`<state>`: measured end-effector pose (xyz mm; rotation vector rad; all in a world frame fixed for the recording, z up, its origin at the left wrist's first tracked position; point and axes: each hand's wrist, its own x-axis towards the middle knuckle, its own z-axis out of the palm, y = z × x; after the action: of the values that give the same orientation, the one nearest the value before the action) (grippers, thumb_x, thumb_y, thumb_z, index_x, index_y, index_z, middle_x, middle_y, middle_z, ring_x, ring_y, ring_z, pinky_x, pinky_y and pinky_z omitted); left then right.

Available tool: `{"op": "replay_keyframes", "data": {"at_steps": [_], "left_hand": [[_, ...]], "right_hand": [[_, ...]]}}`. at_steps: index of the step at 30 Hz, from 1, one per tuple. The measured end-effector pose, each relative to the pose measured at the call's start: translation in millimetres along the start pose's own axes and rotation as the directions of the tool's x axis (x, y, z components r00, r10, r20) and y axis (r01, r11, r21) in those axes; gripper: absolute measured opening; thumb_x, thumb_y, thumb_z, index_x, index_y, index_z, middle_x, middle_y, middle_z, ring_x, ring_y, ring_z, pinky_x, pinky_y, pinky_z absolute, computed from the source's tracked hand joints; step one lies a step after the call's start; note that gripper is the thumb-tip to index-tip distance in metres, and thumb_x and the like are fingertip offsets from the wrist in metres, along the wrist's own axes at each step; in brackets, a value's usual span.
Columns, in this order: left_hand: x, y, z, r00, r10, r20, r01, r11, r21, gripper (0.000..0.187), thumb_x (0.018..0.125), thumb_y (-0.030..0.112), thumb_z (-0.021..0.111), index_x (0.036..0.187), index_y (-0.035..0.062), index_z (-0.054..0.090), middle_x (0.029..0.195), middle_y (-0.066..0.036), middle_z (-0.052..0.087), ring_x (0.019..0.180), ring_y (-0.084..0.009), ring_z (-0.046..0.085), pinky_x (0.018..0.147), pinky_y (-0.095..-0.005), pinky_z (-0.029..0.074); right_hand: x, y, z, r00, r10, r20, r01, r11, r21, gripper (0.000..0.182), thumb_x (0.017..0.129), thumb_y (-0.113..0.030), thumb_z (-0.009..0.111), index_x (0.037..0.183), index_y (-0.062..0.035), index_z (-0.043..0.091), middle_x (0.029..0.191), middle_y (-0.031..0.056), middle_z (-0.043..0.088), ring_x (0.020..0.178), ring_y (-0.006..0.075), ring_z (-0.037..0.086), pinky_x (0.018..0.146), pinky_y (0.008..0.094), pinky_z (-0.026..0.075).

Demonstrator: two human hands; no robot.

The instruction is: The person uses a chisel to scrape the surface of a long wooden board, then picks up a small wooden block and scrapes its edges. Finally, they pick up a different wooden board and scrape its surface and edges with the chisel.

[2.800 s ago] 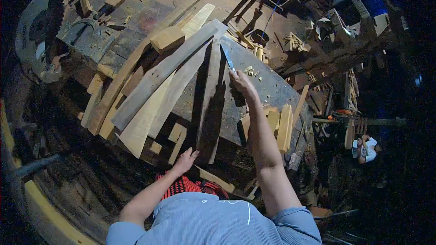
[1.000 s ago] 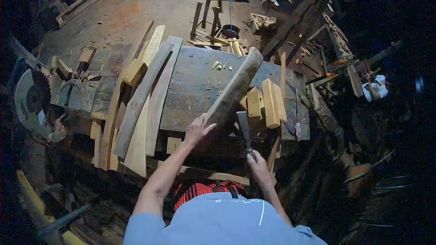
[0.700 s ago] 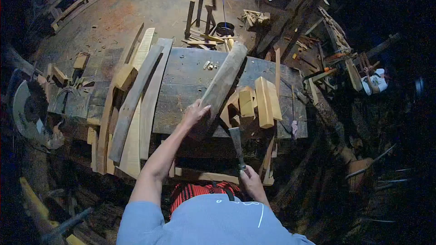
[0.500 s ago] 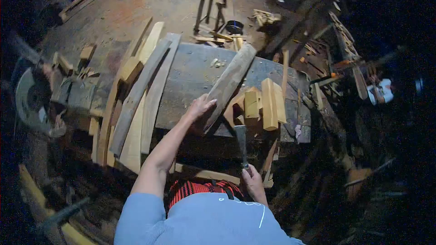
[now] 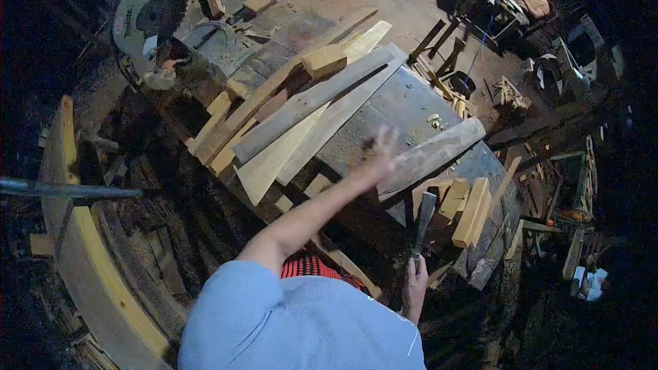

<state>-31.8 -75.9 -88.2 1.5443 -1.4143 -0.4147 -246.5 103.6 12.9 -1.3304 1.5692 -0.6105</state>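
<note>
My left hand is blurred by motion, its fingers spread beside the left edge of a weathered grey plank. The plank lies slanted across the workbench, and the hand's edge overlaps its near end in this view. Low on the right, my right hand is closed round the handle of a machete-like blade. This blade points away from me, long and flat, widening to a squared tip. Just right of it, pale wood blocks stand by the bench's near right part.
Several long boards lie slanted on the left, with a wood block on top. A circular saw blade with its guard stands far left. A long timber runs down the lower left. A person is at the back right.
The camera view has swung left, so the bench appears further right and tilted. My left hand has come off the plank's edge with fingers spread. My right hand keeps the blade.
</note>
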Motion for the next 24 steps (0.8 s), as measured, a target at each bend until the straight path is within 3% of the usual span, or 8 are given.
{"op": "replay_keyframes", "data": {"at_steps": [2, 3, 4, 5, 8, 11, 22, 24], "left_hand": [[15, 10, -84, 0.997, -0.059, 0.046, 0.051, 0.985, 0.162, 0.058, 0.068, 0.022, 0.063, 0.117, 0.0035, 0.037, 0.114, -0.022, 0.035, 0.105, -0.0343, 0.037, 0.091, -0.0403, 0.03], [15, -24, -99, 0.977, 0.017, -0.213, 0.001, 0.997, 0.083, 0.058, 0.066, 0.018, 0.064, 0.116, 0.0023, 0.038, 0.112, -0.021, 0.037, 0.101, -0.0328, 0.038, 0.089, -0.0413, 0.03], [22, -40, -138, 0.921, -0.387, -0.032, 0.389, 0.918, 0.077, 0.065, 0.065, 0.017, 0.066, 0.12, 0.0037, 0.034, 0.113, -0.02, 0.036, 0.102, -0.0337, 0.037, 0.09, -0.042, 0.029], [10, -29, -177, 0.979, 0.015, -0.205, 0.079, 0.895, 0.44, 0.07, 0.064, 0.02, 0.068, 0.122, 0.0047, 0.032, 0.113, -0.019, 0.038, 0.106, -0.035, 0.037, 0.092, -0.0452, 0.027], [-10, -60, -236, 0.822, -0.564, -0.081, 0.472, 0.595, 0.651, 0.079, 0.065, 0.03, 0.068, 0.127, 0.0056, 0.027, 0.131, -0.024, 0.024, 0.122, -0.0371, 0.023, 0.099, -0.0482, 0.02], [-34, -85, -254, 0.856, -0.515, 0.037, 0.324, 0.592, 0.738, 0.072, 0.063, 0.029, 0.07, 0.12, 0.0047, 0.034, 0.115, -0.016, 0.042, 0.106, -0.0349, 0.041, 0.09, -0.0483, 0.031], [-36, -23, -244, 0.853, -0.405, 0.33, 0.237, 0.862, 0.448, 0.06, 0.07, 0.037, 0.064, 0.11, -0.0015, 0.042, 0.106, -0.022, 0.05, 0.094, -0.0318, 0.053, 0.081, -0.0388, 0.042], [-47, 13, -223, 0.731, -0.576, 0.367, 0.571, 0.81, 0.135, 0.057, 0.073, 0.037, 0.063, 0.109, -0.002, 0.043, 0.101, -0.017, 0.052, 0.091, -0.0231, 0.053, 0.079, -0.0325, 0.042]], "right_hand": [[-4, 1, 1, 0.999, 0.035, 0.022, -0.036, 0.999, 0.036, 0.025, 0.086, -0.02, 0.048, 0.101, -0.0005, 0.047, 0.076, -0.0015, 0.044, 0.067, 0.0078, 0.039, 0.061, 0.0212, 0.034], [-7, 2, 0, 0.997, 0.064, 0.045, -0.067, 0.995, 0.07, 0.029, 0.086, -0.023, 0.049, 0.104, -0.0002, 0.046, 0.076, -0.0005, 0.047, 0.067, 0.0087, 0.042, 0.061, 0.0216, 0.036], [-9, 6, 1, 0.997, 0.068, 0.037, -0.07, 0.995, 0.072, 0.029, 0.086, -0.023, 0.049, 0.104, -0.0002, 0.046, 0.076, -0.0005, 0.047, 0.067, 0.0087, 0.042, 0.061, 0.0216, 0.036], [-10, 13, 3, 0.997, 0.066, 0.037, -0.068, 0.996, 0.064, 0.029, 0.085, -0.022, 0.05, 0.104, -0.0003, 0.046, 0.075, -0.0003, 0.047, 0.066, 0.0088, 0.042, 0.06, 0.0215, 0.036], [-14, 6, 10, 0.99, 0.127, 0.054, -0.132, 0.986, 0.101, 0.028, 0.085, -0.022, 0.05, 0.103, -0.0005, 0.047, 0.074, 0.0, 0.048, 0.065, 0.0092, 0.043, 0.059, 0.0226, 0.037], [-15, 12, 15, 0.987, 0.153, 0.04, -0.154, 0.987, 0.033, 0.029, 0.084, -0.022, 0.051, 0.103, -0.0012, 0.047, 0.072, 0.0001, 0.048, 0.064, 0.0096, 0.043, 0.058, 0.0239, 0.038], [-21, 8, 22, 0.989, 0.118, 0.086, -0.119, 0.993, 0.006, 0.033, 0.083, -0.023, 0.053, 0.107, -0.0012, 0.047, 0.075, 0.005, 0.053, 0.067, 0.0113, 0.048, 0.062, 0.0251, 0.041], [-21, 10, 24, 0.986, 0.151, 0.077, -0.153, 0.988, 0.021, 0.035, 0.082, -0.024, 0.054, 0.108, -0.0012, 0.047, 0.076, 0.0056, 0.054, 0.068, 0.0115, 0.048, 0.063, 0.0253, 0.041]]}}
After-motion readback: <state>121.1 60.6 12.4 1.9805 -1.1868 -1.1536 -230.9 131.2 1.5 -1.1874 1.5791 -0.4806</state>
